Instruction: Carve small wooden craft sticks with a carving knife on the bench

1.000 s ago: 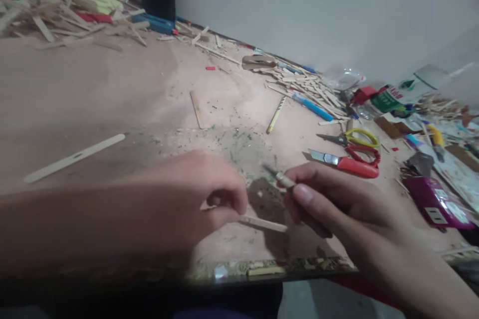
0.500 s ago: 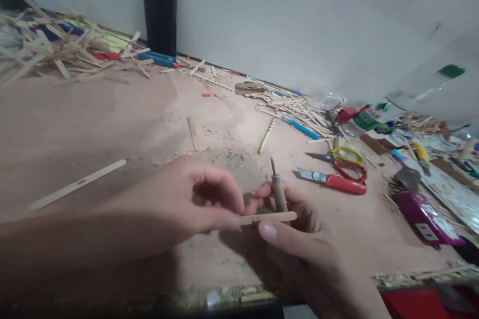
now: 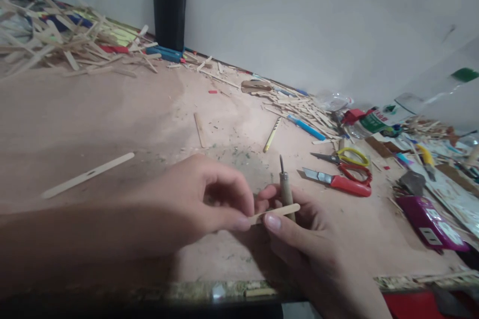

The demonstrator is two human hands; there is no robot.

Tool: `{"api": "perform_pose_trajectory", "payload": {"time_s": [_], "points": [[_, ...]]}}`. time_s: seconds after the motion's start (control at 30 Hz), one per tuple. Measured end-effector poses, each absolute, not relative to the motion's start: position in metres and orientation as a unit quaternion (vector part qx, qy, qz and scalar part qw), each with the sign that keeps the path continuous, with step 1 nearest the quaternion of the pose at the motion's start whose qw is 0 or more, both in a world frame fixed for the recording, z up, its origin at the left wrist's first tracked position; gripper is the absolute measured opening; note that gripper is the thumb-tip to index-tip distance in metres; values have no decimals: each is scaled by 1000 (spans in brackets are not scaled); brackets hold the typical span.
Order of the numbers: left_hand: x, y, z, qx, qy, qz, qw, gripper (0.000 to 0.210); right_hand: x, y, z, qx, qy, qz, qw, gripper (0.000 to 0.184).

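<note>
A flat wooden craft stick point(image 3: 284, 211) is held between both hands near the table's front edge. My left hand point(image 3: 202, 199) is closed, thumb and fingers pinching the stick's left end. My right hand point(image 3: 307, 229) has its thumb against the stick and its fingers curled behind. In the same hand stands a small carving tool with a wooden handle point(image 3: 285, 189), its thin metal tip pointing up and away. Part of the handle is hidden behind the stick. Another craft stick point(image 3: 108, 165), with a slot near its middle, lies on the table to the left.
Right of my hands lie a red utility knife point(image 3: 350, 185) and scissors point(image 3: 354, 172). A purple power strip point(image 3: 430, 222) and a plastic bottle point(image 3: 377, 118) are farther right. Stick heaps point(image 3: 48, 45) line the wall, where a black phone-like slab point(image 3: 169, 7) leans.
The right end of the held stick has tilted up slightly. Both hands keep their grip, and the whole view has shifted a little.
</note>
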State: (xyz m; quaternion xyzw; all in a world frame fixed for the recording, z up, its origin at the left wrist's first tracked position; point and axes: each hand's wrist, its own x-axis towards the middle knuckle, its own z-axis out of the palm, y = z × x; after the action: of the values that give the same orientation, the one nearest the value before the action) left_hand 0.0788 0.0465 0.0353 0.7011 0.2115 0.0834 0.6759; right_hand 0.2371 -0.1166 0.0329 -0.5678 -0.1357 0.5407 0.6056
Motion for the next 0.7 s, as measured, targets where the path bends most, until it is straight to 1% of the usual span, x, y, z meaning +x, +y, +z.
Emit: {"api": "perform_pose_trajectory", "payload": {"time_s": [0.07,0.2,0.27,0.37,0.43,0.5,0.53,0.57,0.63,0.67,0.7], "points": [[79,46,37,706,218,71,670,10,236,-117,34,-581,-134,534,600,54],[79,47,37,723,214,84,651,14,236,-119,34,-614,-130,511,588,59],[77,50,34,737,220,81,634,18,239,-121,33,-634,-135,485,587,63],[74,56,29,767,226,63,597,23,247,-128,31,-670,-148,421,593,63],[73,59,23,797,204,57,566,18,253,-135,31,-701,-163,371,587,66],[72,60,17,836,168,76,516,14,257,-143,32,-720,-196,326,580,70],[72,60,14,859,148,94,481,15,259,-147,32,-721,-217,309,581,66],[71,59,11,880,129,112,442,18,260,-150,32,-719,-237,293,584,57],[69,58,8,913,94,135,374,21,265,-154,32,-700,-261,275,605,32],[68,57,7,922,81,139,351,22,268,-155,31,-687,-269,278,615,22],[67,56,6,928,75,143,337,22,271,-155,31,-671,-278,289,624,17]]}}
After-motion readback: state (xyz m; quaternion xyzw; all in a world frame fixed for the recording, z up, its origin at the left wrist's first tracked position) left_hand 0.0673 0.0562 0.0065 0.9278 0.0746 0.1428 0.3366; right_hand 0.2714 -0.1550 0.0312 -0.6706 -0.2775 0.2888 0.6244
